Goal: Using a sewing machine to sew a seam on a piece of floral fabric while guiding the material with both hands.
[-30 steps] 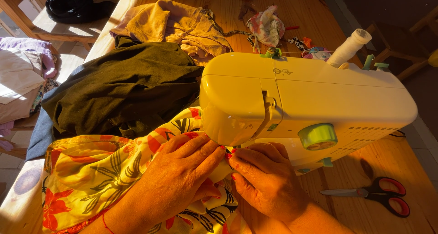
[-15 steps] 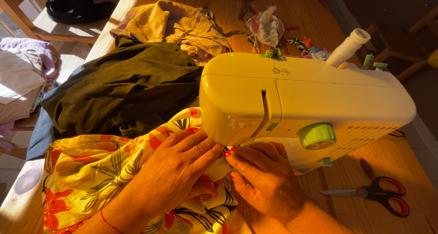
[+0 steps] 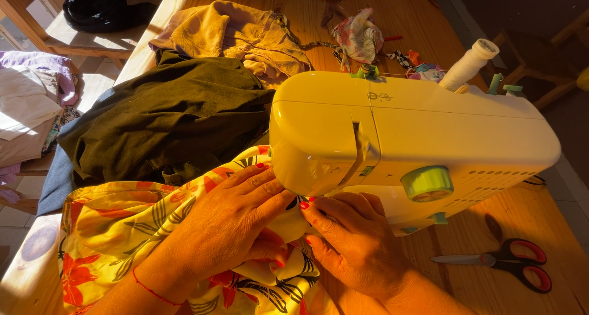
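Head view, left hand: the left hand point(image 3: 230, 220) lies palm down on the floral fabric point(image 3: 129, 229), fingers spread flat and pressing rather than closed round anything; the fingertips reach under the near end of the sewing machine point(image 3: 399, 140)
Head view, right hand: the right hand point(image 3: 353, 241) sits just beside the left, fingers curled down onto the same cloth at the machine's foot; whether it pinches a fold or only presses is hard to tell, since the machine head hides the fingertips
Fabric: yellow with red flowers and dark leaves, bunched under both hands and spilling away from the left hand toward the near table edge; its far edge runs beneath the machine head, between the two hands
Machine: pale yellow, directly above and beyond the fingertips, with a green dial point(image 3: 427, 183) just past the right hand and a white thread spool point(image 3: 469, 63) standing on top, well beyond it
Scissors: red-handled scissors point(image 3: 503, 263) lie on the wooden table point(image 3: 491, 223), near the right hand on its outer side, not touching it
Beyond the left hand: a dark olive cloth point(image 3: 165, 118) lies heaped just past the floral fabric, and a tan garment point(image 3: 233, 35) lies farther off
Far table: small colourful scraps point(image 3: 359, 35) lie well apart from both hands
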